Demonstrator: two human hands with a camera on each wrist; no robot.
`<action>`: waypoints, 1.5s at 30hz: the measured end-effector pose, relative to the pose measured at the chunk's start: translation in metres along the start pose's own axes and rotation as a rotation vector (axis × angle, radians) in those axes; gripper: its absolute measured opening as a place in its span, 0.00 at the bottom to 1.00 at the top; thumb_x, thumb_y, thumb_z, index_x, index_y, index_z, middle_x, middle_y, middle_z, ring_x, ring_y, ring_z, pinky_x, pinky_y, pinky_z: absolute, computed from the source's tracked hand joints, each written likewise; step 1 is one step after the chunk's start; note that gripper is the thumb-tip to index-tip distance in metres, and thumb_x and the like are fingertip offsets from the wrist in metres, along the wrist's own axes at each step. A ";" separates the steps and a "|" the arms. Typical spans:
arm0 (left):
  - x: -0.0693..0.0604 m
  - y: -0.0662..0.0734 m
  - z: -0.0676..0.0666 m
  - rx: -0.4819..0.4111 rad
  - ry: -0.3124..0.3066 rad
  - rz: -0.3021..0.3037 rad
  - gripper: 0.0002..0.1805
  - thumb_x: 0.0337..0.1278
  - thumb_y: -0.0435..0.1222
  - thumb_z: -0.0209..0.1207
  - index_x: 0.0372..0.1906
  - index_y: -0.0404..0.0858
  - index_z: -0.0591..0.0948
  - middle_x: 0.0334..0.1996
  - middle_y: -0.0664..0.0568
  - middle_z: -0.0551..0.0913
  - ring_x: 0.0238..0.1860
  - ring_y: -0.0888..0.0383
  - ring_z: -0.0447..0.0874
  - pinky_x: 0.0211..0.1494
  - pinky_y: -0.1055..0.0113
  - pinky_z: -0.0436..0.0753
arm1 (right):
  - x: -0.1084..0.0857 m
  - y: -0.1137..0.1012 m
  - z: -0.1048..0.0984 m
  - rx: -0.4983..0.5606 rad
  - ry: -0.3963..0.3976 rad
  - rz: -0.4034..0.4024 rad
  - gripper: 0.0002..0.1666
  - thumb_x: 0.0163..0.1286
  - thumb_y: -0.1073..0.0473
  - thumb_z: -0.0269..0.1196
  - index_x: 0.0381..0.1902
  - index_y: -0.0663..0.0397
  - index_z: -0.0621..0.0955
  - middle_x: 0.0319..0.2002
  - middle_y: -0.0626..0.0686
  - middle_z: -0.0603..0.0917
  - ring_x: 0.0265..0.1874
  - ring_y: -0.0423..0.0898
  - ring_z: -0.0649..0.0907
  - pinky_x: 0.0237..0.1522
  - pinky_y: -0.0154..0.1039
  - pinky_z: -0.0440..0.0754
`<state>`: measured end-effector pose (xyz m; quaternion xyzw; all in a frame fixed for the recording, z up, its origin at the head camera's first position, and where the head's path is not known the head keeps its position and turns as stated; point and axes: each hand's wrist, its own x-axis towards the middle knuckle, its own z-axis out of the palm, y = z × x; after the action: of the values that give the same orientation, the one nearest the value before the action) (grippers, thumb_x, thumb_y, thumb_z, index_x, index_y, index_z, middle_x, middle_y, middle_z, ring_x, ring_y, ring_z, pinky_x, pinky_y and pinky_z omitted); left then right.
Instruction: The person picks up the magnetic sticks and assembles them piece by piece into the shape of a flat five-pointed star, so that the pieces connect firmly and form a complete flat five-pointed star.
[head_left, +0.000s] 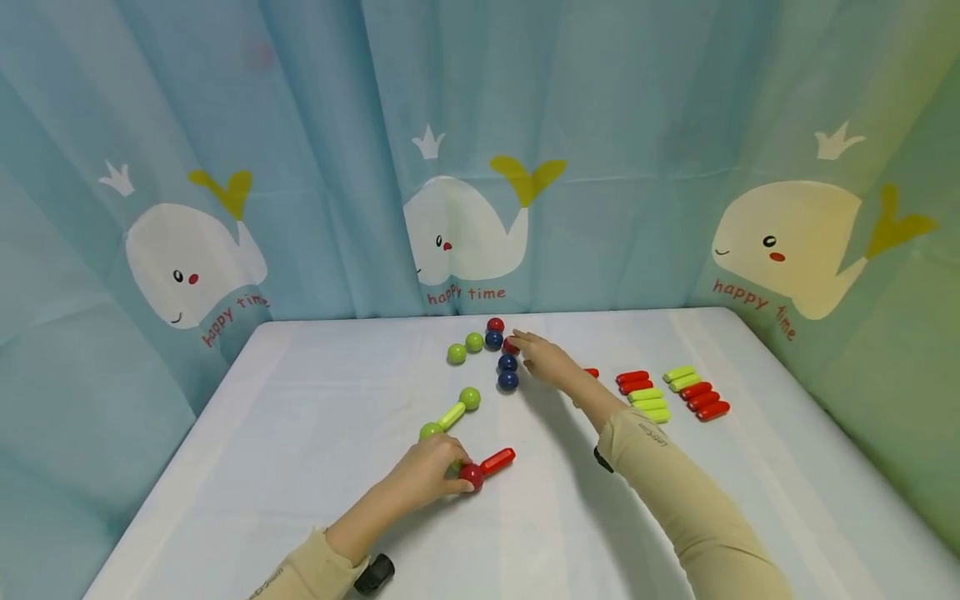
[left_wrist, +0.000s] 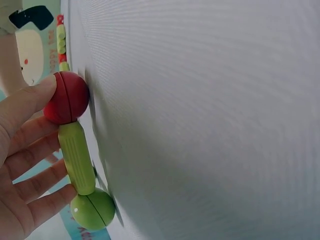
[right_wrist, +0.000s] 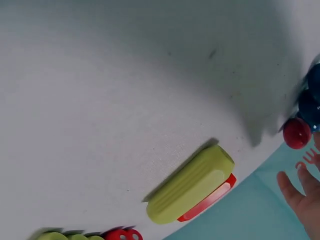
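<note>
Held red ball (head_left: 471, 477) at near centre of the table (head_left: 225, 500), pinched in the left hand (head_left: 431, 471): thumb on one side, index finger behind, remaining fingers loosely spread beside the near green rod (left_wrist: 77, 157). That rod joins the held red ball to the middle green ball (head_left: 430, 431); from there the upper green rod (head_left: 452, 416) runs far and right to the end green ball (head_left: 470, 398). A red rod (head_left: 497, 462) extends from the held red ball, also far and right.

Right hand (head_left: 546, 358) reaches to the far centre, fingers extended and slightly apart, fingertips at the far red ball (head_left: 510, 345); contact cannot be told, no grip seen. Just nearer lie two blue balls (head_left: 507, 372); to the left, another blue ball (head_left: 493, 340) with a second red ball (head_left: 495, 325) behind it, then two green balls (head_left: 465, 348).

Right side: loose red and green rods (head_left: 648, 400) in side-by-side rows, a further row (head_left: 697, 392) to their right. One loose red rod (head_left: 592, 372) is partly hidden by the right forearm.

Sleeves (head_left: 693, 500) beige. Beyond the table, a blue-green curtain (head_left: 322, 208) printed with white whales (head_left: 468, 229).
</note>
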<state>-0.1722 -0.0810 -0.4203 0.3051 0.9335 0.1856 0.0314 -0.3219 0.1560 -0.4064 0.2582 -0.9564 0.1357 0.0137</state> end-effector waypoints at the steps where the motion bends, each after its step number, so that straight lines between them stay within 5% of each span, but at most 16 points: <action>1: 0.000 0.000 0.000 0.000 -0.002 0.000 0.14 0.44 0.42 0.70 0.37 0.39 0.86 0.36 0.54 0.86 0.42 0.58 0.80 0.45 0.64 0.79 | 0.001 0.000 0.001 -0.015 -0.020 0.005 0.28 0.65 0.73 0.54 0.65 0.64 0.68 0.68 0.64 0.64 0.66 0.63 0.66 0.63 0.56 0.66; 5: 0.000 0.000 0.001 -0.004 -0.007 0.010 0.14 0.45 0.42 0.70 0.37 0.39 0.86 0.36 0.55 0.86 0.42 0.58 0.79 0.45 0.65 0.79 | 0.002 0.002 0.004 -0.045 -0.064 0.040 0.29 0.67 0.73 0.50 0.67 0.63 0.65 0.70 0.62 0.62 0.67 0.64 0.64 0.64 0.57 0.65; 10: 0.002 0.000 0.004 0.001 0.001 0.012 0.14 0.45 0.43 0.70 0.37 0.40 0.86 0.36 0.56 0.86 0.42 0.59 0.79 0.44 0.66 0.79 | 0.002 0.006 0.006 -0.094 -0.054 0.044 0.30 0.66 0.72 0.53 0.67 0.60 0.66 0.63 0.65 0.68 0.55 0.65 0.75 0.53 0.56 0.75; 13: 0.001 0.000 0.004 -0.006 0.007 0.009 0.14 0.44 0.43 0.70 0.37 0.40 0.86 0.36 0.55 0.86 0.42 0.59 0.79 0.45 0.65 0.79 | 0.005 0.007 0.008 -0.090 -0.010 0.033 0.27 0.64 0.72 0.56 0.62 0.60 0.71 0.55 0.67 0.70 0.47 0.63 0.77 0.48 0.54 0.78; 19: -0.002 -0.002 0.000 -0.016 0.021 0.002 0.14 0.44 0.41 0.71 0.36 0.39 0.87 0.35 0.55 0.86 0.41 0.59 0.79 0.44 0.65 0.79 | 0.013 0.006 0.008 -0.034 0.047 -0.024 0.16 0.61 0.73 0.59 0.48 0.64 0.75 0.47 0.65 0.76 0.42 0.60 0.81 0.51 0.51 0.78; 25: -0.002 -0.001 0.001 -0.032 0.023 0.000 0.14 0.43 0.41 0.71 0.36 0.39 0.87 0.34 0.55 0.86 0.41 0.60 0.79 0.44 0.66 0.79 | 0.010 0.009 0.008 -0.019 0.056 0.024 0.15 0.59 0.75 0.59 0.45 0.65 0.77 0.39 0.64 0.79 0.38 0.58 0.81 0.48 0.50 0.79; 39: -0.003 -0.001 0.003 -0.034 0.026 0.001 0.13 0.42 0.41 0.71 0.35 0.39 0.87 0.33 0.56 0.86 0.40 0.60 0.80 0.45 0.65 0.79 | -0.015 0.008 0.004 0.135 0.081 0.054 0.17 0.60 0.73 0.61 0.49 0.67 0.77 0.43 0.64 0.82 0.44 0.57 0.81 0.50 0.50 0.79; 45: -0.001 -0.002 0.000 -0.037 0.021 -0.005 0.13 0.43 0.41 0.71 0.36 0.39 0.87 0.35 0.55 0.86 0.41 0.59 0.80 0.45 0.64 0.79 | -0.031 0.005 0.001 0.223 0.110 0.016 0.19 0.60 0.71 0.63 0.50 0.70 0.77 0.42 0.65 0.83 0.37 0.54 0.82 0.42 0.46 0.82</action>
<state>-0.1726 -0.0833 -0.4212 0.3002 0.9310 0.2059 0.0278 -0.2975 0.1747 -0.4116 0.2425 -0.9353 0.2552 0.0362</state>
